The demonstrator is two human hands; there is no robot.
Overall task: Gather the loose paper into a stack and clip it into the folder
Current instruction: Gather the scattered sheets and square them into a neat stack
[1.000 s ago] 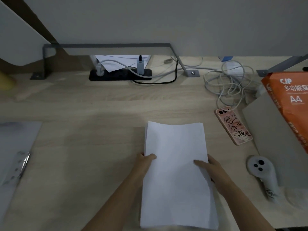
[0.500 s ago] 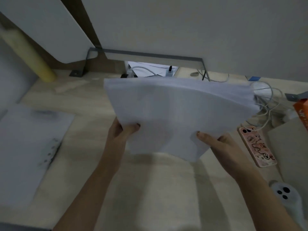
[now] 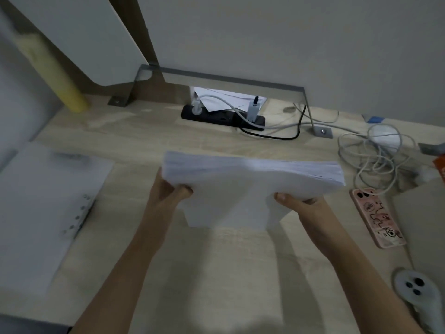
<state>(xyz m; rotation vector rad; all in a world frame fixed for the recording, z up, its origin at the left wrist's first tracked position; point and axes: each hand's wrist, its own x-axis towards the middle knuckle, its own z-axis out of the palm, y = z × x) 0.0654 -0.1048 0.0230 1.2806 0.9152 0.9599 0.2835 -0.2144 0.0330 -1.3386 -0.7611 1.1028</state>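
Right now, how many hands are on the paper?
2. Left hand grips the paper at its left edge; right hand grips its right edge. Most fingers are hidden behind the sheets.

Matt paper, pale wood, dull metal

White matt paper stack (image 3: 243, 182); light wood-grain desk (image 3: 216, 273), smooth; translucent plastic folder (image 3: 43, 203) with metal clip (image 3: 79, 220); glossy pink phone case (image 3: 376, 216); grey metal bracket (image 3: 231, 81).

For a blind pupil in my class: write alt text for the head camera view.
Two bare hands, left hand and right hand, hold a stack of white paper above a wooden desk. An open folder lies left, a pink phone right.
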